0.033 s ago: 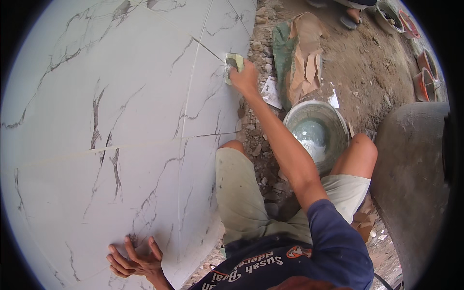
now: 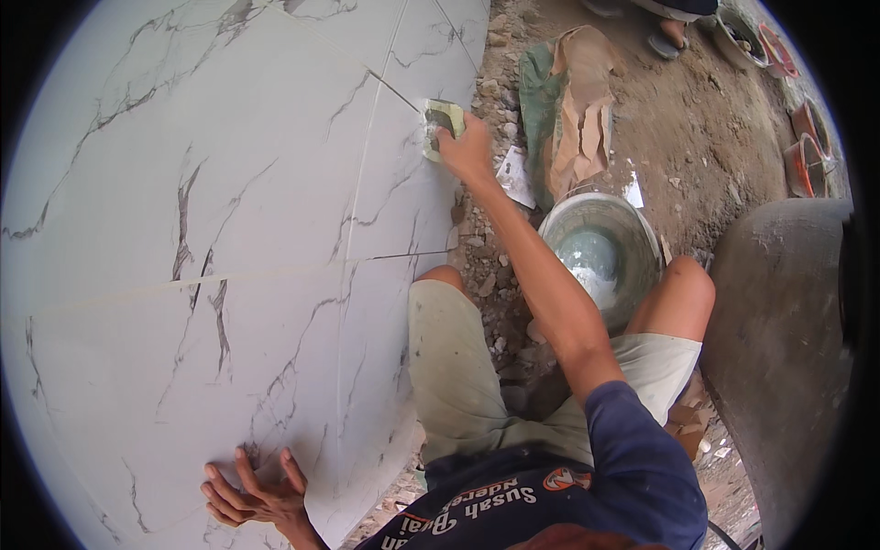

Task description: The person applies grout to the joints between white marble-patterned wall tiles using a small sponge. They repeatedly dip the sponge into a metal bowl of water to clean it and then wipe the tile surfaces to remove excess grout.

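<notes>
My right hand (image 2: 467, 147) grips a flat, pale yellow-green piece (image 2: 444, 130) with a dark patch on it. That piece rests against the white, grey-veined tile surface (image 2: 266, 192) near its right edge, beside a dark joint line. What it is made of I cannot make out. Lower left, my left hand (image 2: 249, 495) lies on the same tiles with its fingers spread and nothing in them. Between my knees stands a bucket (image 2: 559, 220) with greyish-white material inside, below my right forearm.
Rubble (image 2: 490, 266) runs along the tile edge. A torn brown paper sack (image 2: 582, 119) and green sheeting (image 2: 536, 119) lie beyond the bucket. Several buckets, one of them orange-rimmed (image 2: 808, 165), stand at the far right. A grey curved surface (image 2: 779, 302) rises at right. Another person's foot (image 2: 672, 37) shows at top.
The pale piece in my right hand has shifted very slightly left on the tile. My left hand stays in place.
</notes>
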Tool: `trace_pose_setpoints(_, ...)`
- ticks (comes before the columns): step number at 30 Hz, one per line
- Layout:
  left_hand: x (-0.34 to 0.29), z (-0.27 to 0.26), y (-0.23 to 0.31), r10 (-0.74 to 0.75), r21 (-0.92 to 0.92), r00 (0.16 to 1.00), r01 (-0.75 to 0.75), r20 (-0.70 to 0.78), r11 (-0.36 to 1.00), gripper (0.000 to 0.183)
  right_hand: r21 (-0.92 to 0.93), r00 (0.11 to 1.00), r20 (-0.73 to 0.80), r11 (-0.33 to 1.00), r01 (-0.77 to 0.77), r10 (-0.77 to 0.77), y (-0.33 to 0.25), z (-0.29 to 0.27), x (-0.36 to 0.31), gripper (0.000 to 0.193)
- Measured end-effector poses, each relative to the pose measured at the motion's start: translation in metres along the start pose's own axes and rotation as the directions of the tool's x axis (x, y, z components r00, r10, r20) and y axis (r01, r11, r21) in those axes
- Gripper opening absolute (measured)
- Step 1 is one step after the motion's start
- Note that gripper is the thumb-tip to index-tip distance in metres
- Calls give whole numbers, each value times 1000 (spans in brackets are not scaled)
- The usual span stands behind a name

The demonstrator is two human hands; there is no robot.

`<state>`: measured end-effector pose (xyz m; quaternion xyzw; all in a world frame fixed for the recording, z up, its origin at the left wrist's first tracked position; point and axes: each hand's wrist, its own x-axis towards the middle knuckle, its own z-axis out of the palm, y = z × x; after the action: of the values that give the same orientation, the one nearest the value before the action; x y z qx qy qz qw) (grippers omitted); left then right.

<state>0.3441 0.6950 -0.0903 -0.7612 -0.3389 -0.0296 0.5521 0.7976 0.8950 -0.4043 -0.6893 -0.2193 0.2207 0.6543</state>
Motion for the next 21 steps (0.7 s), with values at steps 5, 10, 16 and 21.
trace_pose_setpoints(5, -2, 4, 1, -6, -3, 1000, 6, 1, 1000, 64, 426, 984, 173, 897, -122, 51, -7, -18, -10, 29)
trace_pose_setpoints(10, -2, 3, 1, -9, -4, 1000, 9, -3, 1000, 65, 332, 993, -110, 940, 74, -39, 8, -1, -17, 34)
trace_pose_setpoints(16, -1, 3, 2, -4, -8, 1000, 4, -7, 1000, 65, -48, 838, -349, 901, 430, -419, 19, 36, -22, 53)
trace_pose_setpoints(21, -2, 2, 2, -13, -22, 1000, 13, 2, 1000, 64, 77, 843, -159, 845, 529, -514, 40, 27, -66, 54)
